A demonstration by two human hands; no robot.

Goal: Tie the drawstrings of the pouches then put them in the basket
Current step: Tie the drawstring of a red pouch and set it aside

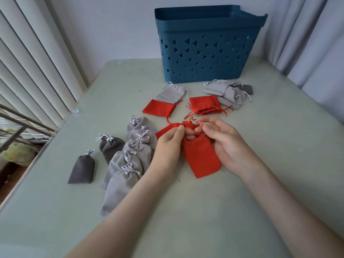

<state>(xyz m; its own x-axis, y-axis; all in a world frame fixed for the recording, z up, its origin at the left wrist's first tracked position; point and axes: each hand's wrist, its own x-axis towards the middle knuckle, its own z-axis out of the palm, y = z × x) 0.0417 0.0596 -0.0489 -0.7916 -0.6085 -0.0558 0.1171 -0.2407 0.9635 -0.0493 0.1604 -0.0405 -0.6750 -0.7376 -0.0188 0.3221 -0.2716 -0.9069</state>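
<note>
A red pouch (pixel 202 157) lies between my hands at the table's middle. My left hand (pixel 168 144) pinches its red drawstring near the gathered top. My right hand (pixel 225 144) pinches the other cord end, fingers curled beside the pouch mouth. Another red pouch (pixel 163 132) lies partly under my left hand. Further back lie two more red pouches (pixel 159 109) (pixel 203 105) with loose cords. The blue basket (pixel 206 45) with triangle cut-outs stands at the back of the table.
Several grey pouches with knotted cords (pixel 128 161) lie in a row to the left, with two dark grey ones (pixel 82 169). Loose grey pouches (pixel 227 94) (pixel 172 94) lie before the basket. Blinds line the left, curtains the right.
</note>
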